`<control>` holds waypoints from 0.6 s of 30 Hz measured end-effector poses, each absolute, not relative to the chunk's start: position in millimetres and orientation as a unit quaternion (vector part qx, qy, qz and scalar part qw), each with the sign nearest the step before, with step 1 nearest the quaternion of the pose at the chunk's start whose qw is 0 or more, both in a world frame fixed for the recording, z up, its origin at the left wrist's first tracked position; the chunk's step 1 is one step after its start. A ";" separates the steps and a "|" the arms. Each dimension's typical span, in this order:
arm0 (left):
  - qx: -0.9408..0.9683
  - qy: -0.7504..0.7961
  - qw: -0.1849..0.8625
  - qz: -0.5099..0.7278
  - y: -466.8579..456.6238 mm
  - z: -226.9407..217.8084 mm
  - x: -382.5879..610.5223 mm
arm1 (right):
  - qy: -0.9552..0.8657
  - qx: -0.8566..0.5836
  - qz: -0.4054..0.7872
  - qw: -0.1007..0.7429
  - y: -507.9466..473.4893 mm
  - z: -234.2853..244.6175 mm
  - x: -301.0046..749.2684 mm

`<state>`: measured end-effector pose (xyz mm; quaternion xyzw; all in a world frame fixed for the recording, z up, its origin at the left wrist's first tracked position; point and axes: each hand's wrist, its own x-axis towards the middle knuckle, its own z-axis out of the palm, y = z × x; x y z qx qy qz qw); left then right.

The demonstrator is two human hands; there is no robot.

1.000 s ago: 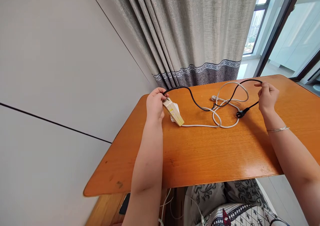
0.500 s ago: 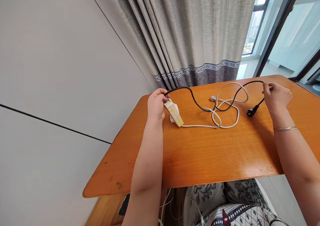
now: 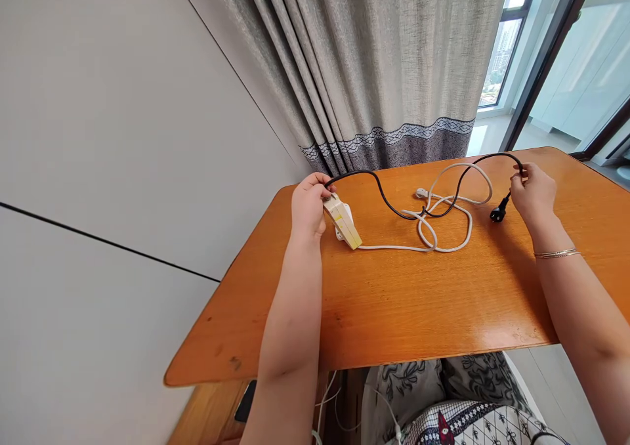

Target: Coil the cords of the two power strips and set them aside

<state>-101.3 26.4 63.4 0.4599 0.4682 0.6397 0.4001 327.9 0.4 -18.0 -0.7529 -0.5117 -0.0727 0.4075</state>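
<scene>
A black cable (image 3: 384,199) runs in an arc across the orange wooden table (image 3: 394,300). My left hand (image 3: 308,205) grips one end of it near a cream power strip (image 3: 342,220) that rests tilted on the table. My right hand (image 3: 531,192) pinches the cable near its other end, and the black plug (image 3: 498,214) hangs just below and left of the fingers, just above the tabletop. A white cord (image 3: 443,225) from the power strip lies in loose loops between my hands, crossed by the black cable.
A grey curtain (image 3: 378,71) hangs behind the table. A pale wall (image 3: 98,136) stands to the left, a glass door frame (image 3: 546,58) to the right. Patterned fabric (image 3: 443,405) and thin cords show below the table's front edge.
My right hand has shifted right along the black cable, so the plug end has lifted off the table and moved right. My left hand and the power strip have stayed put.
</scene>
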 end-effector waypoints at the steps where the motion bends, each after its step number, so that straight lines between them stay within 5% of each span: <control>1: 0.463 0.468 0.398 0.638 26.6 63.1 -101.3 | -0.504 -0.750 -0.068 0.423 1.3 -19.4 326.3; 6: 0.469 0.466 0.402 0.633 25.3 63.0 -99.7 | -0.568 -0.663 -0.035 0.487 7.1 -30.6 316.3; 18: 0.477 0.464 0.404 0.627 23.9 64.3 -98.4 | -0.660 -0.593 -0.040 0.459 11.8 -43.0 294.9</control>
